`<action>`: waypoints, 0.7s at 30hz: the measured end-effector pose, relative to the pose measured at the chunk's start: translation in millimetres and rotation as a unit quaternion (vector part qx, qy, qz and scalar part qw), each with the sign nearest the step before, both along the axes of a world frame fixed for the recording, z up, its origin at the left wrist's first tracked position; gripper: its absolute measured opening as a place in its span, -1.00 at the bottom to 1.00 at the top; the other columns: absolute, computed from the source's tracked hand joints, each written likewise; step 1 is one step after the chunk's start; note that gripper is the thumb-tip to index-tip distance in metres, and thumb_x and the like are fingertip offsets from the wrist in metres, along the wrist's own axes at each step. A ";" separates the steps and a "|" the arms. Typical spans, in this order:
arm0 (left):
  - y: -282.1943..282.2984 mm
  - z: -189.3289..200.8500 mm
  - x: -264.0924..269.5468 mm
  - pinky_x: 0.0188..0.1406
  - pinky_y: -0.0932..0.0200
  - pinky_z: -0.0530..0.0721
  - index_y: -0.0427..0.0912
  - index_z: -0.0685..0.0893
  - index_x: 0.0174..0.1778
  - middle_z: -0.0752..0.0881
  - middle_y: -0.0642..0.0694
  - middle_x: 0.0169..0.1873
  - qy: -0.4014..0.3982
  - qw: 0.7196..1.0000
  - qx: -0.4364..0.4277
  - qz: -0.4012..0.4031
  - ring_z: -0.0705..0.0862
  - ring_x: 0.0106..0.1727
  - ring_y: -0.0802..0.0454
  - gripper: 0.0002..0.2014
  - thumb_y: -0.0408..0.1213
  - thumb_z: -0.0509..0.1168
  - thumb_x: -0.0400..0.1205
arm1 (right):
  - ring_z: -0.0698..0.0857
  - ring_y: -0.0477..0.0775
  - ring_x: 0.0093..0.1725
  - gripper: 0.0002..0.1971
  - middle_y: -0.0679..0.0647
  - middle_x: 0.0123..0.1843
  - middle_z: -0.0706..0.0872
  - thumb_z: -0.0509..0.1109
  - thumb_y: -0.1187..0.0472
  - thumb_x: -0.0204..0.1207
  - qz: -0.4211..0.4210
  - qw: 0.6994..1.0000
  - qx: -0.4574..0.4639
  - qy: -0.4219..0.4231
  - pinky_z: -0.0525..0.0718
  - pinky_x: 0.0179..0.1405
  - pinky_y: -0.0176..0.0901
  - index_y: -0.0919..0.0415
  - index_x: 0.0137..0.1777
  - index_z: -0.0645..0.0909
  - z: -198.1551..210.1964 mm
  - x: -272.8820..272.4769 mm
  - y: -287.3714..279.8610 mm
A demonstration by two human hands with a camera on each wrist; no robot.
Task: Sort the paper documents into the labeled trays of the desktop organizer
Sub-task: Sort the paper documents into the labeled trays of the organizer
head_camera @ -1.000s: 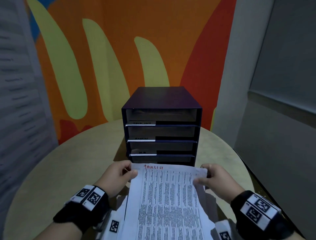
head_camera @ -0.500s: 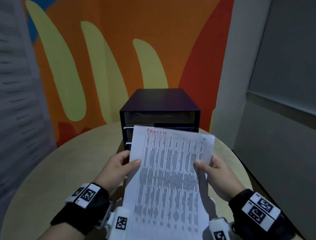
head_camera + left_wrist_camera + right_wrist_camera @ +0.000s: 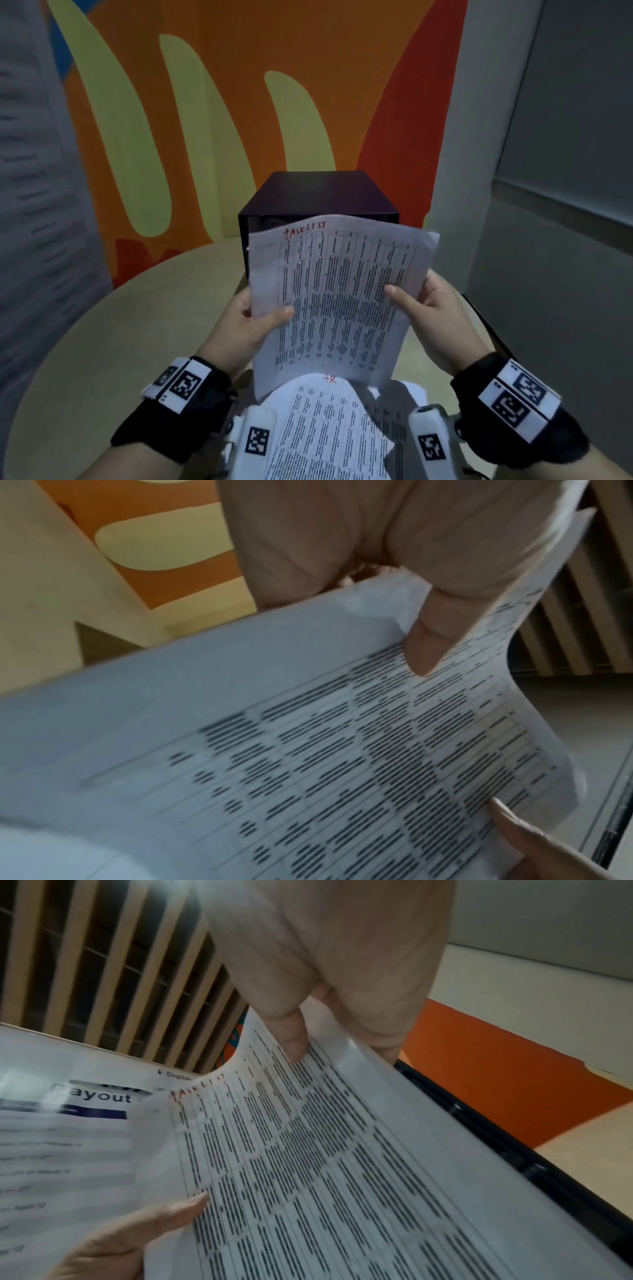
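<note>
I hold a printed table sheet headed "TASKLIST" in red [image 3: 339,294] up in front of the dark organizer [image 3: 318,195]. My left hand [image 3: 253,318] pinches its left edge, thumb on top [image 3: 428,645]. My right hand [image 3: 418,305] pinches the right edge, thumb on the print [image 3: 291,1039]. The lifted sheet hides the organizer's trays and labels. Below it a second printed sheet [image 3: 325,428], marked in red at its top, lies on a pile near my body.
The organizer stands on a round beige table [image 3: 137,325] before an orange and yellow wall [image 3: 239,102]. A grey wall [image 3: 548,240] closes the right side. More papers [image 3: 404,394] lie under the second sheet by the table's near edge.
Both hands have raised the tasklist sheet from low over the pile to in front of the organizer. It now covers the trays, and the sheet beneath has come into sight.
</note>
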State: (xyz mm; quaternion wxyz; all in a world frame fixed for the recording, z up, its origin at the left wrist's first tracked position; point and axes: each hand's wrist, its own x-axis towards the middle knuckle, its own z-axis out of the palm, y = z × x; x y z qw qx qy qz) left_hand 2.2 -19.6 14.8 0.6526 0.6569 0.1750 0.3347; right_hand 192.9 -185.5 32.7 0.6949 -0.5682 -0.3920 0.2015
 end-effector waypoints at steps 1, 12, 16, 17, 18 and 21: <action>-2.2 -4.5 -0.1 0.27 -0.31 0.63 -0.26 0.64 0.28 0.79 -0.20 0.14 0.009 1.000 -0.005 -0.005 0.75 0.18 -0.19 -0.56 -0.38 0.50 0.47 | 0.76 0.00 0.19 -0.69 0.02 0.17 0.80 0.28 0.46 0.60 0.004 1.000 -0.012 0.009 0.68 0.22 0.01 0.17 0.28 0.58 -5.6 0.1 -0.3; -2.9 -26.0 -2.2 0.19 -0.33 0.67 -0.22 0.76 0.04 0.80 -0.30 0.04 0.059 0.996 -0.012 0.058 0.77 0.10 -0.27 -0.50 0.10 0.51 0.37 | 0.75 0.02 0.20 -0.69 0.03 0.19 0.79 0.25 0.44 0.63 0.042 0.998 -0.033 0.041 0.69 0.19 -0.04 0.17 0.30 0.57 -25.2 -3.2 -9.1; -6.9 -37.1 -1.8 0.20 0.01 0.67 -0.14 0.66 0.29 0.79 -0.03 0.15 0.067 0.997 -0.028 0.038 0.75 0.21 0.03 -0.65 -0.21 0.45 0.59 | 0.78 0.03 0.14 -0.71 0.03 0.14 0.81 0.26 0.44 0.61 0.052 0.995 -0.062 0.065 0.77 0.06 -0.13 0.18 0.27 0.58 -36.6 -7.2 -10.9; -8.0 -39.0 -1.6 0.18 0.07 0.66 -0.10 0.67 0.27 0.80 0.01 0.13 0.078 0.996 -0.035 0.034 0.75 0.19 0.07 -0.70 -0.29 0.42 0.61 | 0.79 0.03 0.12 -0.72 0.03 0.13 0.82 0.27 0.43 0.62 0.053 0.993 -0.074 0.069 0.77 0.02 -0.14 0.17 0.25 0.59 -39.8 -7.9 -11.0; -6.9 -42.6 -0.7 0.19 0.08 0.66 -0.09 0.67 0.25 0.80 0.02 0.12 0.090 0.994 -0.042 0.036 0.75 0.19 0.07 -0.71 -0.32 0.41 0.60 | 0.79 0.04 0.11 -0.73 0.04 0.12 0.82 0.27 0.42 0.62 0.051 0.992 -0.087 0.069 0.76 0.03 -0.12 0.17 0.24 0.59 -42.1 -8.5 -10.5; -7.4 -42.7 0.0 0.25 0.03 0.64 -0.16 0.66 0.27 0.79 -0.02 0.15 0.094 0.993 -0.051 0.040 0.74 0.22 0.02 -0.62 -0.24 0.48 0.54 | 0.79 0.07 0.12 -0.76 0.06 0.11 0.82 0.27 0.39 0.63 0.041 0.991 -0.106 0.072 0.71 0.15 0.03 0.20 0.24 0.61 -44.5 -8.9 -8.4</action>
